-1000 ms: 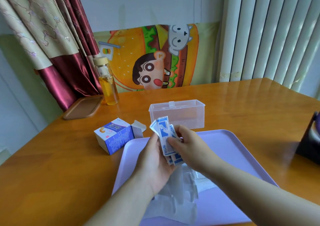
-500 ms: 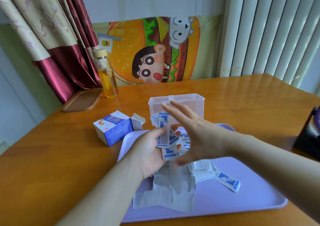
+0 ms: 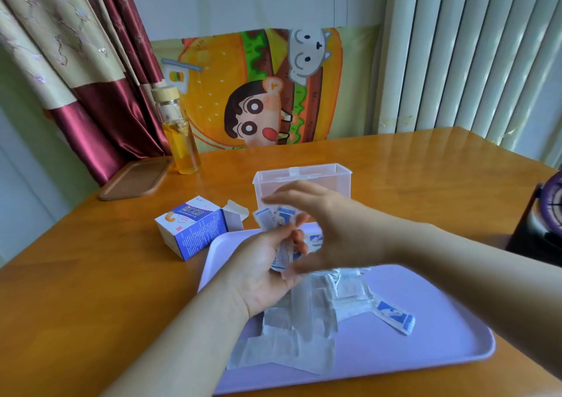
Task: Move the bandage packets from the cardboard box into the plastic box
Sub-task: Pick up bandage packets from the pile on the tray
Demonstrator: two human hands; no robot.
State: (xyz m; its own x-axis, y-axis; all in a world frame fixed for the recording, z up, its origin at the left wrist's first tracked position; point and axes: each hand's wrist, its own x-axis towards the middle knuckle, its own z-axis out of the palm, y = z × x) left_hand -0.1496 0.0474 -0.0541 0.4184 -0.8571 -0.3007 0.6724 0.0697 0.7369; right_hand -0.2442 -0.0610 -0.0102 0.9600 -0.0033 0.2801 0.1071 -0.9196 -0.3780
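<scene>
My left hand (image 3: 261, 262) holds a small stack of blue-and-white bandage packets (image 3: 281, 223) upright over the far end of the lilac tray (image 3: 431, 351). My right hand (image 3: 331, 229) hovers just right of the stack with thumb and fingers spread around it; it is blurred. The clear plastic box (image 3: 304, 180) stands lidless behind my hands. The blue-and-white cardboard box (image 3: 194, 229) lies on its side to the left, its flap open. One loose packet (image 3: 395, 317) and a pile of translucent wrappers (image 3: 301, 320) lie on the tray.
A glass bottle of yellow liquid (image 3: 179, 135) and a brown wooden tray (image 3: 137, 179) stand at the back left of the wooden table (image 3: 76, 290). A dark object (image 3: 541, 229) sits at the right edge. A cartoon cushion leans behind the table.
My right hand let go of the stack and opened out beside it. A packet dropped onto the tray at the right. The left hand kept the stack.
</scene>
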